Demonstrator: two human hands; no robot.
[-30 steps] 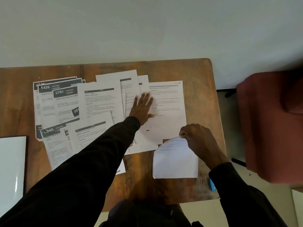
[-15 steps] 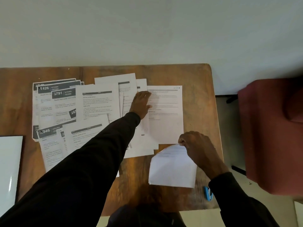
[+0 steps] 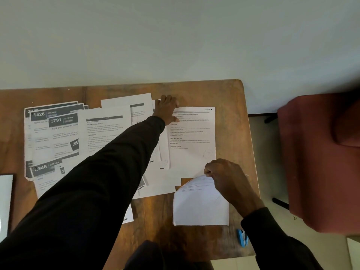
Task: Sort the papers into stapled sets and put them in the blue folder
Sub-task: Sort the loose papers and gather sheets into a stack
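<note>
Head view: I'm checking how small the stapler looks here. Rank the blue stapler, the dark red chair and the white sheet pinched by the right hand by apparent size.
1. Dark red chair, cut off by the frame
2. White sheet
3. Blue stapler, partly hidden by the sleeve

Two bare hands in long black sleeves

The left hand (image 3: 167, 111) and right hand (image 3: 227, 179) are uncovered, with no gloves, rings or watch showing. Both arms wear long sleeves of plain black cloth, matt and without any print, stripe or button to be seen. The left sleeve (image 3: 93, 190) ends in a close, snug cuff at the wrist; the right sleeve (image 3: 272, 242) ends the same way. A dark patch of the same clothing shows at the bottom middle of the view.
</note>
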